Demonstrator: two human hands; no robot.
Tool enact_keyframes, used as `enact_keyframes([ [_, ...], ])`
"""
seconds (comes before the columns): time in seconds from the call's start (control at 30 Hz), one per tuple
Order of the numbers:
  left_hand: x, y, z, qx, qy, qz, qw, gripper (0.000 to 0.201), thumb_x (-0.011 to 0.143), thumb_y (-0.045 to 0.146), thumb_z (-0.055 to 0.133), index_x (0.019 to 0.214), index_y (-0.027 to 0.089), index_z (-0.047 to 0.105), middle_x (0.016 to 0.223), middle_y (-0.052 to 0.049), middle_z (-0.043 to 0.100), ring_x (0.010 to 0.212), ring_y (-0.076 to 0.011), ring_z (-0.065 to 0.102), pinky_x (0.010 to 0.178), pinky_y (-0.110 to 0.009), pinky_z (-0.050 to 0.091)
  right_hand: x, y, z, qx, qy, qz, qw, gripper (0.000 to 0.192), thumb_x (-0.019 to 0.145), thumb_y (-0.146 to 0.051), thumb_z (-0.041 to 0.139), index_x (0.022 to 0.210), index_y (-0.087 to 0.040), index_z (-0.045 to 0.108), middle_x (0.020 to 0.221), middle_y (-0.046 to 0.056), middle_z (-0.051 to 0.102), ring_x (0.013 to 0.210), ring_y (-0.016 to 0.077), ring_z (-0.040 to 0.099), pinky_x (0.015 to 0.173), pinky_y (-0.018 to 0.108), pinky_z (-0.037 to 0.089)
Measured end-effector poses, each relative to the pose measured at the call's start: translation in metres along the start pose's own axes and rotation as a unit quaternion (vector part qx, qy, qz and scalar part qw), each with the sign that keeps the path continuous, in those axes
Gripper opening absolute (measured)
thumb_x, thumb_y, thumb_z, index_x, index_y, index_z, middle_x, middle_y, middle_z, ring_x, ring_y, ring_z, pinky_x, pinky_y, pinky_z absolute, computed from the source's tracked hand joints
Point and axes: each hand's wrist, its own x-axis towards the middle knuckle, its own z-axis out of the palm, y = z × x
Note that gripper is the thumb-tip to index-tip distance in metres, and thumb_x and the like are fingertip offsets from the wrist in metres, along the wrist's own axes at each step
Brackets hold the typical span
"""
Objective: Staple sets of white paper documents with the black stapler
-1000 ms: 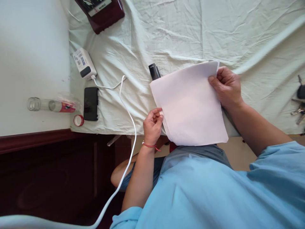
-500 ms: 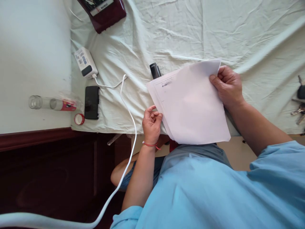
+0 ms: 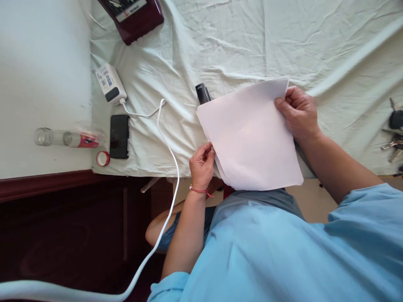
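Head view: pale creased sheet (image 3: 283, 37) covers the bed; both hands' grip pinches paper sheets (image 3: 252, 138).

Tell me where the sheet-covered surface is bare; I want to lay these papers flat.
Bare sheet spreads beyond the papers, from the maroon device across to the keys. It is crowded left: charger, phone, white cable, bottle. A black object borders the papers.

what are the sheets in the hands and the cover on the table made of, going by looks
The sheets look like thin matte white paper: flat, crisp-edged, layered at the lower left corner. The cover looks like pale green woven cloth, likely cotton, matte and full of soft creases. The left hand and right hand pinch the sheets' edges.
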Motion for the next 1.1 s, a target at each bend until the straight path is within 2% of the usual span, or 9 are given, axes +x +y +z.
enact_keyframes([
  [0.2, 0.002, 0.010, -0.007, -0.003, -0.047, -0.029, 0.998, 0.032, 0.095, 0.051, 0.079, 0.099, 0.020, 0.078, 0.083, -0.001, 0.075, 0.072, -0.0140, 0.064, 0.069, -0.027, 0.053, 0.000, 0.000, 0.000, -0.006, 0.004, 0.004, 1.000, 0.049, 0.078, -0.066, 0.092, 0.091, -0.025, 0.066, 0.075, 0.000, 0.058, 0.064, 0.0133, 0.041, 0.057, 0.032, 0.030],
  [0.3, 0.003, 0.013, -0.010, 0.028, -0.088, -0.012, 0.996, 0.029, 0.096, 0.048, 0.077, 0.098, 0.020, 0.080, 0.084, -0.002, 0.074, 0.074, -0.0146, 0.062, 0.071, -0.028, 0.050, 0.000, -0.002, 0.001, -0.008, 0.006, 0.000, 1.000, 0.049, 0.079, -0.066, 0.092, 0.089, -0.026, 0.066, 0.073, -0.001, 0.057, 0.062, 0.0125, 0.039, 0.057, 0.032, 0.030],
  [0.4, 0.004, 0.015, -0.010, 0.039, -0.104, 0.002, 0.994, 0.023, 0.095, 0.042, 0.078, 0.098, 0.020, 0.084, 0.089, -0.004, 0.073, 0.080, -0.0161, 0.063, 0.075, -0.029, 0.049, -0.001, -0.003, 0.001, -0.007, 0.007, -0.001, 1.000, 0.049, 0.080, -0.066, 0.092, 0.090, -0.026, 0.066, 0.072, -0.001, 0.057, 0.061, 0.0121, 0.038, 0.055, 0.032, 0.030],
  [0.6, 0.003, 0.010, -0.006, 0.040, -0.034, -0.019, 0.998, 0.018, 0.082, 0.036, 0.084, 0.080, 0.019, 0.079, 0.075, 0.001, 0.064, 0.071, -0.0144, 0.057, 0.069, -0.029, 0.045, -0.003, 0.001, 0.001, -0.072, 0.006, -0.004, 0.997, 0.042, 0.086, -0.061, 0.087, 0.090, -0.025, 0.067, 0.071, -0.002, 0.053, 0.061, 0.0121, 0.038, 0.055, 0.032, 0.026],
  [0.77, 0.004, 0.002, -0.007, 0.020, -0.013, -0.036, 0.999, 0.028, 0.077, 0.038, 0.087, 0.070, 0.020, 0.067, 0.066, 0.005, 0.052, 0.064, -0.0116, 0.045, 0.062, -0.026, 0.035, -0.002, 0.011, -0.003, -0.155, 0.021, -0.042, 0.987, 0.038, 0.090, -0.056, 0.084, 0.086, -0.025, 0.063, 0.074, -0.002, 0.050, 0.066, 0.0134, 0.043, 0.060, 0.032, 0.031],
  [0.87, 0.001, 0.002, -0.007, 0.017, -0.010, -0.030, 0.999, 0.036, 0.082, 0.046, 0.088, 0.075, 0.020, 0.064, 0.067, 0.006, 0.049, 0.063, -0.0108, 0.042, 0.061, -0.025, 0.034, -0.002, 0.012, -0.005, -0.177, 0.029, -0.049, 0.983, 0.037, 0.092, -0.054, 0.082, 0.085, -0.025, 0.061, 0.075, -0.002, 0.050, 0.066, 0.0137, 0.044, 0.061, 0.033, 0.033],
  [1.0, -0.002, 0.003, -0.003, 0.032, 0.009, -0.005, 0.999, 0.043, 0.092, 0.060, 0.080, 0.087, 0.021, 0.064, 0.075, 0.003, 0.058, 0.069, -0.0124, 0.053, 0.068, -0.025, 0.043, -0.002, 0.008, -0.006, -0.217, 0.044, -0.047, 0.974, 0.042, 0.092, -0.058, 0.081, 0.080, -0.026, 0.057, 0.072, -0.001, 0.046, 0.065, 0.0146, 0.040, 0.062, 0.035, 0.032],
  [1.1, -0.002, 0.001, 0.000, 0.023, 0.022, 0.016, 0.999, 0.045, 0.092, 0.062, 0.080, 0.102, 0.023, 0.062, 0.080, 0.003, 0.062, 0.073, -0.0132, 0.059, 0.071, -0.026, 0.047, -0.002, 0.006, -0.005, -0.217, 0.054, -0.036, 0.974, 0.045, 0.092, -0.062, 0.078, 0.077, -0.026, 0.054, 0.070, -0.001, 0.043, 0.067, 0.0158, 0.036, 0.063, 0.035, 0.029],
])
